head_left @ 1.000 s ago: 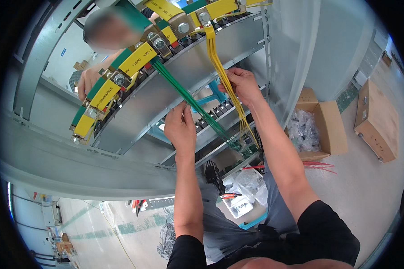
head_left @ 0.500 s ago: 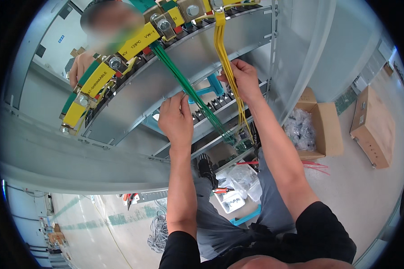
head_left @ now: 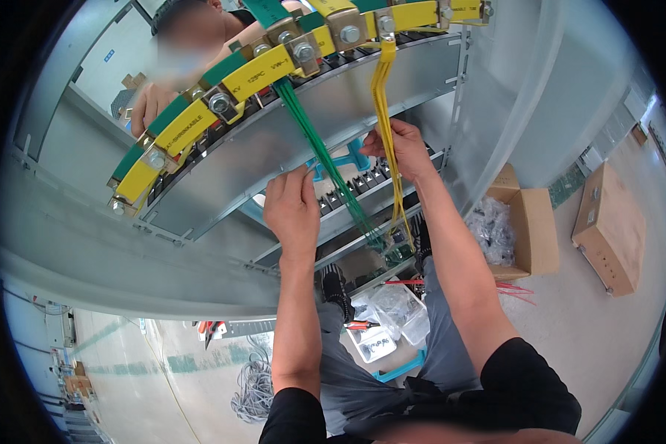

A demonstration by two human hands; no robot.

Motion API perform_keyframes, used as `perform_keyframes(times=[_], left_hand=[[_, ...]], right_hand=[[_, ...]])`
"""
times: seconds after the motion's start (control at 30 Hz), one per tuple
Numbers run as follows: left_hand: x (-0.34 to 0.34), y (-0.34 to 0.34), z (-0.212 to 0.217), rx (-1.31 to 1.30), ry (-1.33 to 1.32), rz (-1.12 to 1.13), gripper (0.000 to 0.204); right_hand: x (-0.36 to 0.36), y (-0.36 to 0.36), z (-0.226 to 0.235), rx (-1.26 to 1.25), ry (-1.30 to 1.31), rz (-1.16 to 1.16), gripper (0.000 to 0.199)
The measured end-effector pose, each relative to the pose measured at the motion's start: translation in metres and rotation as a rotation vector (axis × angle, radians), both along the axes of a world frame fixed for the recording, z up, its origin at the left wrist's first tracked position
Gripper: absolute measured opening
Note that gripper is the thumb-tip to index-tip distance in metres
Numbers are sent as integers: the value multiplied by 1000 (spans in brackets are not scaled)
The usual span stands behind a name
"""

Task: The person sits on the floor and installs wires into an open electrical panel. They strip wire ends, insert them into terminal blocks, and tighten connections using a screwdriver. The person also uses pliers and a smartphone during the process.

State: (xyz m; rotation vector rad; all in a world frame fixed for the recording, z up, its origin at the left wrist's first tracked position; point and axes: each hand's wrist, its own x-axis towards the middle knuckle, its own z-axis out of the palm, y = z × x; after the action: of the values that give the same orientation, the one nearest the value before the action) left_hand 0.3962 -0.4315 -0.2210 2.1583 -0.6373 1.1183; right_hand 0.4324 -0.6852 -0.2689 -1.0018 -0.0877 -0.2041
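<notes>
My left hand (head_left: 292, 211) is closed, its fingertips pressed together at the lower edge of a grey metal panel (head_left: 251, 152), just left of a bundle of green wires (head_left: 317, 148). What it pinches, if anything, is too small to make out. Beside a bundle of yellow wires (head_left: 381, 96), my right hand (head_left: 408, 152) is closed too. Its fingertips reach past the yellow strands, and I cannot tell what lies between them. Both bundles hang from a curved row of yellow-sleeved busbars (head_left: 255, 74) with bolts, and run down toward my feet.
Across the busbars a co-worker's hand (head_left: 152, 107) rests near their left end. Between my legs stands a white tray (head_left: 374, 348) with plastic bags and red-handled pliers (head_left: 361, 325). An open carton (head_left: 533, 229) is at right, a brown box (head_left: 610, 229) beyond it. Coiled grey cable (head_left: 253, 388) lies on the floor.
The busbars sit further right in the picture as the view shifts. Both my hands keep nearly the same closed pose beside the wire bundles. More of the co-worker shows.
</notes>
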Motion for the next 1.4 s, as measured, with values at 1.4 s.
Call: perform_keyframes(times=[1.4], left_hand=[[-3,18,3,42,-34,2,13]], right_hand=[[-3,100,-7,329,-167,-316,33]])
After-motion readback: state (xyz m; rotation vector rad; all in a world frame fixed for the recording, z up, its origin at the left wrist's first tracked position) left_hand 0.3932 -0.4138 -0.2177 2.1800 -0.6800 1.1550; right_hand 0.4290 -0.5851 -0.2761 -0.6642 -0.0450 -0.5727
